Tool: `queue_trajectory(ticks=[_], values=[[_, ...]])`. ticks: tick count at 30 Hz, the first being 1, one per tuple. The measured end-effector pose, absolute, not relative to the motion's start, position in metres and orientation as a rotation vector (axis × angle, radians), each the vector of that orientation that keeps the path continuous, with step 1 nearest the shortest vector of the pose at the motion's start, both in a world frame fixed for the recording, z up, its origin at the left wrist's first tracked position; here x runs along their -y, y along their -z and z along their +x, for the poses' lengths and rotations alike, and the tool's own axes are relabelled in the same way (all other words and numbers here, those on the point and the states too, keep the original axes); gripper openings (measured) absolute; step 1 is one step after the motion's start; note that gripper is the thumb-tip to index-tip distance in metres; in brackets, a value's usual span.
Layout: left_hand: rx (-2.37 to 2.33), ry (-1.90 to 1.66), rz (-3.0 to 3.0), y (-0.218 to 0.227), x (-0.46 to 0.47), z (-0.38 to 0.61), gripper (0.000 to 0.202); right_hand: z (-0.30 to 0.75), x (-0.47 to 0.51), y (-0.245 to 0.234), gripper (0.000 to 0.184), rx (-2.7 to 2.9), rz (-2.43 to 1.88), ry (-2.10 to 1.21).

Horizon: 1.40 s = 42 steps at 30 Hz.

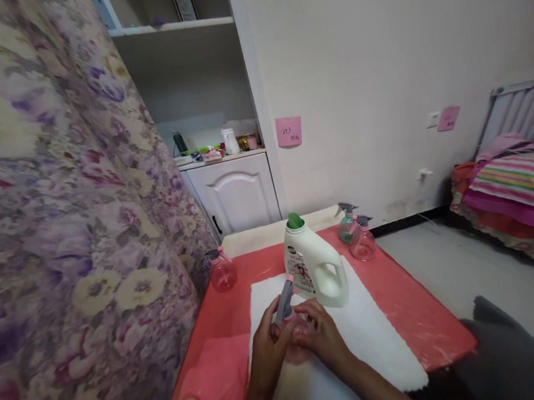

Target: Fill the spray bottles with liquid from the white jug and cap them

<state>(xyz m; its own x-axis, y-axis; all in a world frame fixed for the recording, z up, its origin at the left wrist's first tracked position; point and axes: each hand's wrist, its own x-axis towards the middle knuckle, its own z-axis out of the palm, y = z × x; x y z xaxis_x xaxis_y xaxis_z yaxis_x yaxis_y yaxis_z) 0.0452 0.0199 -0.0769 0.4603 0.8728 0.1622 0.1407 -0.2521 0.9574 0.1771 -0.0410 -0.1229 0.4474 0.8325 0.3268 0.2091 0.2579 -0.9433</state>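
Both my hands meet over a small pink spray bottle on a white towel. My left hand is closed around its grey and pink spray head. The fingers of my right hand are wrapped round the bottle's body from the right. Just behind stands a white detergent jug with a green cap and a side handle, upright and apart from my hands.
The towel lies on a red tablecloth. A pink spray bottle stands at the table's left edge; a pink one and a green one at the back right. A floral curtain hangs left. White cabinet and bed beyond.
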Motion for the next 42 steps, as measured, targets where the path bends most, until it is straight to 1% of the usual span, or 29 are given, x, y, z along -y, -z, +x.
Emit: queue_trajectory(ticks=[1, 2, 4, 6, 7, 10, 12, 15, 17, 21, 24, 29, 30, 34, 36, 40, 42], values=[[-0.912, -0.918, 1.676, 0.078, -0.019, 0.046, 0.049, 0.177, 0.041, 0.122, 0.050, 1.061, -1.273, -0.554], [-0.942, -0.943, 1.667, 0.078, -0.019, 0.048, 0.046, 0.177, 0.042, 0.122, 0.050, 1.059, -1.273, -0.553], [-0.955, -1.000, 1.676, 0.078, -0.020, 0.049, 0.032, 0.177, 0.042, 0.122, 0.052, 1.054, -1.276, -0.552], [-0.877, -1.007, 1.706, 0.077, -0.022, 0.047, 0.027, 0.178, 0.042, 0.122, 0.053, 1.052, -1.280, -0.554], [-0.841, -0.987, 1.709, 0.076, -0.024, 0.044, 0.030, 0.178, 0.042, 0.122, 0.052, 1.051, -1.282, -0.556], [-0.865, -0.906, 1.667, 0.074, -0.025, 0.038, 0.049, 0.178, 0.041, 0.123, 0.051, 1.048, -1.286, -0.559], [-0.923, -0.905, 1.667, 0.075, -0.025, 0.038, 0.053, 0.178, 0.041, 0.123, 0.050, 1.050, -1.285, -0.561], [-0.920, -0.980, 1.714, 0.076, -0.026, 0.041, 0.038, 0.178, 0.042, 0.123, 0.050, 1.055, -1.289, -0.559], [-0.936, -1.015, 1.714, 0.077, -0.029, 0.038, 0.032, 0.179, 0.042, 0.123, 0.050, 1.058, -1.297, -0.558], [-1.037, -1.027, 1.645, 0.077, -0.036, 0.026, 0.037, 0.179, 0.041, 0.125, 0.048, 1.059, -1.295, -0.556], [-1.023, -1.028, 1.683, 0.077, -0.034, 0.030, 0.038, 0.179, 0.041, 0.125, 0.049, 1.060, -1.296, -0.545], [-0.878, -1.022, 1.851, 0.073, -0.027, 0.042, 0.021, 0.180, 0.042, 0.121, 0.046, 1.080, -1.302, -0.532], [-0.845, -0.990, 1.864, 0.072, -0.027, 0.041, 0.020, 0.180, 0.042, 0.120, 0.046, 1.081, -1.303, -0.531], [-0.855, -0.944, 1.822, 0.072, -0.029, 0.036, 0.034, 0.180, 0.042, 0.120, 0.046, 1.076, -1.305, -0.534], [-0.910, -0.970, 1.802, 0.073, -0.027, 0.039, 0.037, 0.179, 0.042, 0.121, 0.046, 1.078, -1.308, -0.533], [-0.861, -0.985, 1.804, 0.071, -0.022, 0.045, 0.020, 0.180, 0.041, 0.123, 0.046, 1.095, -1.305, -0.529], [-0.779, -0.932, 1.798, 0.071, -0.023, 0.043, 0.021, 0.181, 0.042, 0.123, 0.046, 1.100, -1.298, -0.530]])
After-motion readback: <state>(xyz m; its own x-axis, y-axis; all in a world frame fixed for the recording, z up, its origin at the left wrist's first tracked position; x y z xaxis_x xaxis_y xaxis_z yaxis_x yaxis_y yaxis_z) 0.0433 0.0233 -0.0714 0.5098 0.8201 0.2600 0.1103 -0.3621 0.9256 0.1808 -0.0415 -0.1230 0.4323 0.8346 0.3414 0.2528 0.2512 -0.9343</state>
